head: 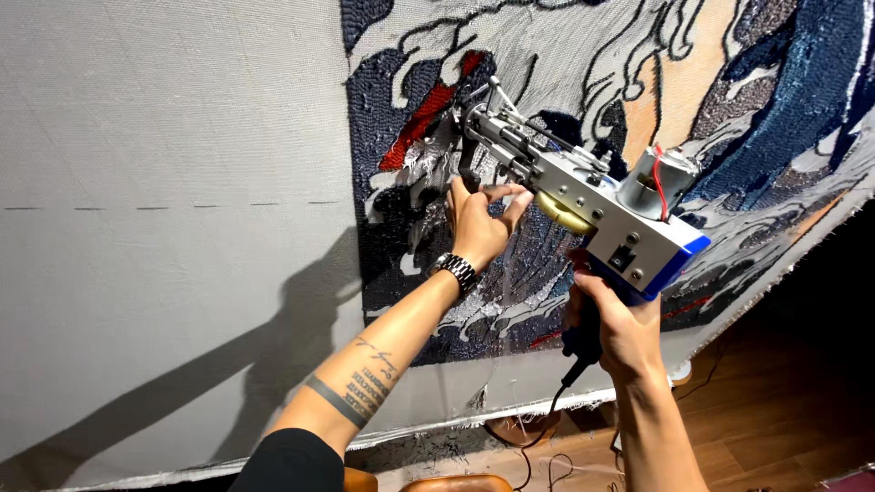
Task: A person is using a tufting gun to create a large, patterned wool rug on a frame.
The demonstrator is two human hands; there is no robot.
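A tufting gun (583, 196), silver metal with a blue base and a small motor on top, presses its needle end against a stretched grey cloth (164, 182). My right hand (620, 328) is wrapped around its dark blue rear handle. My left hand (478, 223), with a metal watch on the wrist, holds the black front handle under the needle. The gun's tip sits on a partly tufted picture (747, 100) in dark blue, white, red and peach yarn.
The cloth's frayed lower edge (510, 415) runs across the bottom. A black power cord (547, 410) hangs from the gun toward a wooden floor (775, 419). My arm's shadow falls on the bare cloth at the left.
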